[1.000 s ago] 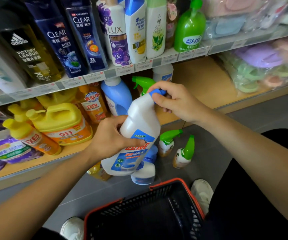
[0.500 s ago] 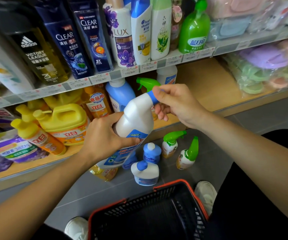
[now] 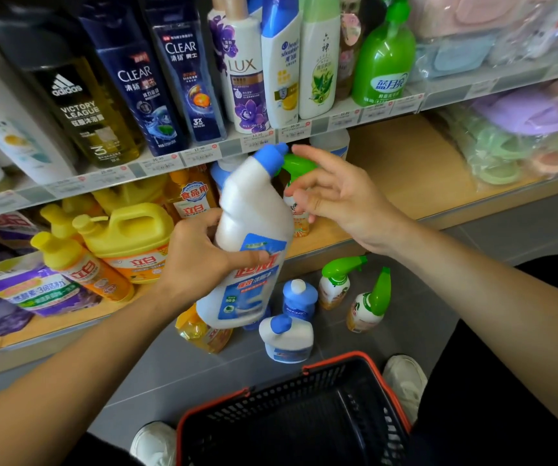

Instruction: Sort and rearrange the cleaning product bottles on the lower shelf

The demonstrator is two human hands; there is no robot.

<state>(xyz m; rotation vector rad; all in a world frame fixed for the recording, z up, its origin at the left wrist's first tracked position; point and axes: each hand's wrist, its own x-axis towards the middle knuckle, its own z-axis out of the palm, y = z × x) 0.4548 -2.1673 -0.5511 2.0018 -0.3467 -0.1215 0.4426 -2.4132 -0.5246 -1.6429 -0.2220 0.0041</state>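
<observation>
Left grip (image 3: 200, 260) wraps around the middle of a white cleaner bottle (image 3: 254, 216), thumb lying across its blue and red label. It holds the bottle tilted, blue cap (image 3: 270, 156) pointing up and to the right. Right grip (image 3: 341, 200) hovers just right of the bottle's neck, fingers spread and relaxed, grasping nothing.

The white cleaner bottle is in the air in front of the wooden lower shelf (image 3: 402, 169). Behind it on that shelf stands a shelf spray bottle (image 3: 299, 164) with a green trigger, mostly hidden. Left of it on the shelf sit a yellow jug (image 3: 129, 237) with an orange label and a yellow-capped bottle (image 3: 79, 267).

Below it, on the grey floor (image 3: 412, 331), stand a green-trigger spray (image 3: 334, 284), a second green-trigger spray (image 3: 368, 307) farther right, a small blue bottle (image 3: 299, 297) and a squat white bottle (image 3: 286, 338) with a blue cap. An orange bottle (image 3: 203, 334) is partly hidden beneath it. Lower still, nearest the person, sits a black basket (image 3: 338, 359) with a red rim.
</observation>
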